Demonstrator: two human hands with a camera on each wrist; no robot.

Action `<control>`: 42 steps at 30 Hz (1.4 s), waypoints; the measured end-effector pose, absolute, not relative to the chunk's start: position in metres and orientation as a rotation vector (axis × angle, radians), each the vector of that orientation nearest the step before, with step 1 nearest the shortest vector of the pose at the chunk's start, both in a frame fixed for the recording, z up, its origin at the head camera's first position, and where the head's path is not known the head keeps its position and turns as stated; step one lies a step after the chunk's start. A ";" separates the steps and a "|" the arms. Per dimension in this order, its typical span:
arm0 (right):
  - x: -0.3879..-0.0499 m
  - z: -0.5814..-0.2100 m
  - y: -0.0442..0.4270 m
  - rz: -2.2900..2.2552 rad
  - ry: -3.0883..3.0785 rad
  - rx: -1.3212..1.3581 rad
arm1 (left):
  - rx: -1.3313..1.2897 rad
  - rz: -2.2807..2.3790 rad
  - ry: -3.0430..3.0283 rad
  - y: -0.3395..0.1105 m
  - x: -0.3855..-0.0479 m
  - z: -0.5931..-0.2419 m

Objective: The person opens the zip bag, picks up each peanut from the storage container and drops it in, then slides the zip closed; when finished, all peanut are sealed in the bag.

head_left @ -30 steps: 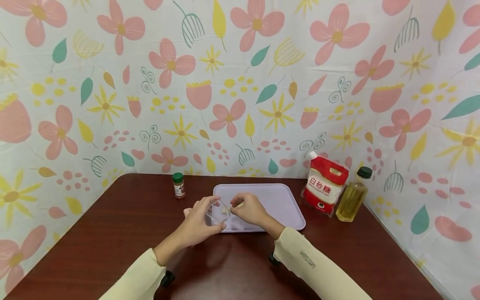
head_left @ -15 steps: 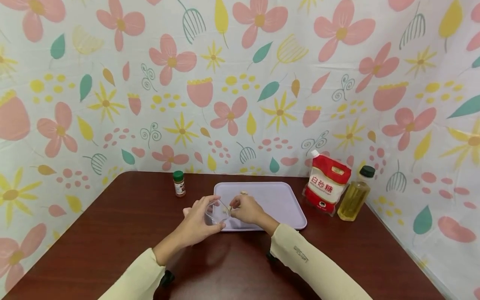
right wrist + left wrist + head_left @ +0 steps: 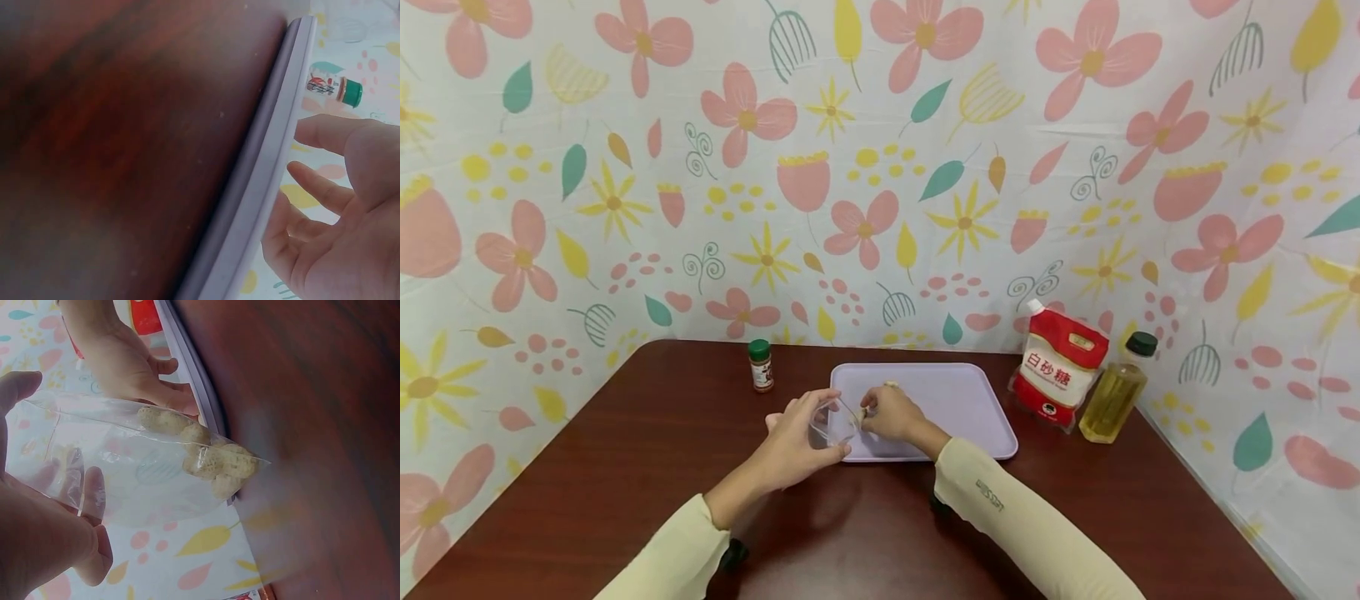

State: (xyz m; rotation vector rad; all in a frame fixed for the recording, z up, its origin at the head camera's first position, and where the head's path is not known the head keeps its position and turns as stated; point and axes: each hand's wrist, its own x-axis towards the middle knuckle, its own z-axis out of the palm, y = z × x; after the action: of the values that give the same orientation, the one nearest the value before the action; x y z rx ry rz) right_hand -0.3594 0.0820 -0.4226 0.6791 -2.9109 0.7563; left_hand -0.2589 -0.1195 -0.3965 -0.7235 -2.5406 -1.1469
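My left hand [image 3: 793, 446] holds a clear, square-looking bowl [image 3: 144, 475] tipped on its side, mouth toward the right hand. Several peanuts in their shells [image 3: 225, 462] are gathered at the bowl's low corner in the left wrist view. At the mouth of the bowl, over the pale purple tray [image 3: 955, 400], my right hand [image 3: 895, 414] pinches a small pale piece that looks like a peanut [image 3: 862, 412]. Beyond its knuckles another peanut [image 3: 891, 384] shows partly on the tray. In the right wrist view the tray edge stands before the fingers and what they hold cannot be made out.
A green-capped spice jar [image 3: 761, 367] stands left of the tray. To its right are a red and white sugar bag [image 3: 1056, 367] and a bottle of yellow oil [image 3: 1115, 396]. Behind the dark wooden table [image 3: 662, 442] hangs a flowered cloth [image 3: 865, 167].
The right hand has moved slightly down and left to the bowl's mouth, and a peanut now shows on the tray behind it. The left hand and bowl have barely moved.
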 end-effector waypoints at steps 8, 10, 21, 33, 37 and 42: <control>-0.362 -0.423 0.082 0.705 -2.967 0.661 | -0.728 -1.164 -2.550 -0.117 -0.259 -0.399; -0.361 -0.422 0.081 0.706 -2.986 0.653 | -0.721 -1.162 -2.543 -0.117 -0.259 -0.400; -0.360 -0.420 0.079 0.662 -3.016 0.629 | -0.727 -1.168 -2.537 -0.115 -0.259 -0.399; -0.350 -0.410 0.092 0.757 -2.928 0.652 | -0.745 -1.150 -2.538 -0.113 -0.260 -0.400; -0.348 -0.407 0.096 0.798 -2.885 0.690 | -0.736 -1.158 -2.531 -0.113 -0.260 -0.399; -0.343 -0.407 0.100 0.893 -2.867 0.694 | -0.748 -1.137 -2.542 -0.112 -0.261 -0.399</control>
State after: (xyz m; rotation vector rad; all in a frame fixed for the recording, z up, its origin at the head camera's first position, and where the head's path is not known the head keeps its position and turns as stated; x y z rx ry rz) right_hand -0.3433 0.0996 -0.4066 0.6941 -2.8666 0.8931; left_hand -0.2606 -0.1123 -0.3987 -0.7478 -2.5424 -1.1371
